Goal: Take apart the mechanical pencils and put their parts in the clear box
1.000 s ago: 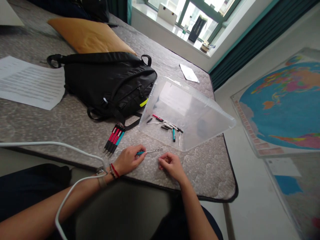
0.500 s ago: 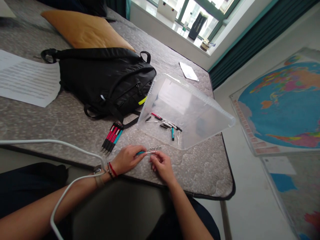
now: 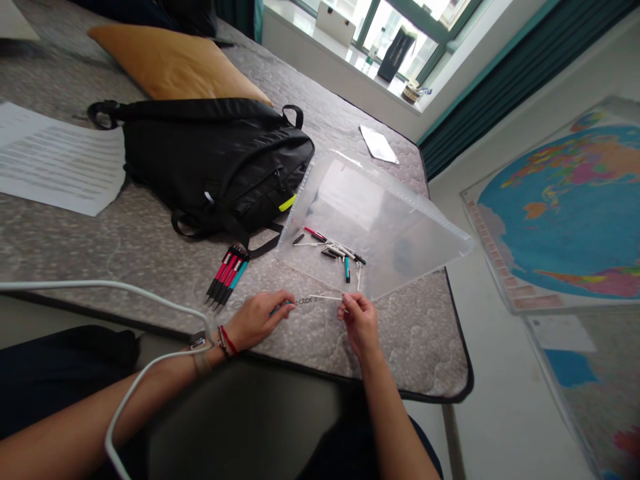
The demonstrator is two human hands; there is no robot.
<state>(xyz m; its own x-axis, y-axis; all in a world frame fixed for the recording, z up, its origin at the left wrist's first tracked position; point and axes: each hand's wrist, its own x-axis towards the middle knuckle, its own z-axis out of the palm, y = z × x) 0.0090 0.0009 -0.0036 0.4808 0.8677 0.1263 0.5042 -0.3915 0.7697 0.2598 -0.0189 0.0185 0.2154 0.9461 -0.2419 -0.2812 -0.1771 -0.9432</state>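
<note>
Apparently, left hand (image 3: 256,321) holds one pen barrel (image 3: 280,307), right hand (image 3: 360,325) one refill (image 3: 325,297).

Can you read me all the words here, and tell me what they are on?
"ector", with a blurred bit after it: on the clear pen barrel with a teal end, held in the left hand.
White printed paper sheet: too small to read.
Blue world map poster: too small to read.

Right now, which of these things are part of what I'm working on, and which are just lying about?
Part of the work: left hand holding a teal-ended pen barrel; right hand pinching a thin refill; loose pen parts on a clear plastic sleeve; row of red and teal pens.

Just lying about: black bag; printed sheet; mustard cushion; world map.
</note>
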